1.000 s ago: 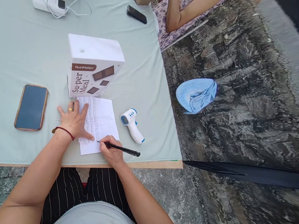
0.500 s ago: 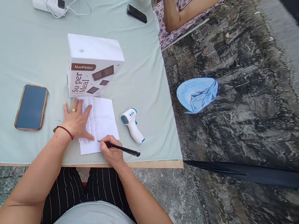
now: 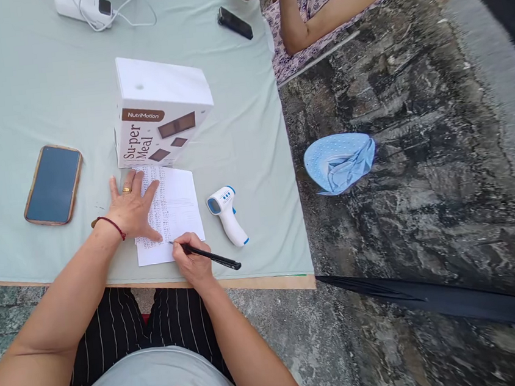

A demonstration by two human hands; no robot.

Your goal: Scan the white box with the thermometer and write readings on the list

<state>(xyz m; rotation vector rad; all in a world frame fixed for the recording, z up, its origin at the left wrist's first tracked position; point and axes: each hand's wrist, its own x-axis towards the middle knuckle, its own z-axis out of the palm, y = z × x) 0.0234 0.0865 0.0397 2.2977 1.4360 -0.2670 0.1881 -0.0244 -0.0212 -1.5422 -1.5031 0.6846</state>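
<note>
My left hand (image 3: 134, 209) lies flat with fingers spread on a white sheet of paper (image 3: 182, 204) covered partly in small dense marks. In my right hand (image 3: 191, 258) is a black pen (image 3: 218, 259), its tip touching or just over the paper's lower part, near my left thumb. Just beyond the paper stands a white carton (image 3: 163, 107) lettered "NutriMotion Su-per Meal". Right of the paper lies a white and blue infrared thermometer (image 3: 227, 214). To the left of my left hand rests a smartphone (image 3: 53, 185) in a brown-edged case, screen dark.
A pale green cloth (image 3: 254, 156) covers the table. Farther back are a white device with a cable (image 3: 84, 8) and a black oblong object (image 3: 235, 23). At the upper right another person's arm (image 3: 335, 16) shows. A light blue hat (image 3: 341, 164) lies right of the table.
The other person's hand at the top has shifted slightly left. My two hands, the pen and the paper look almost unchanged.
</note>
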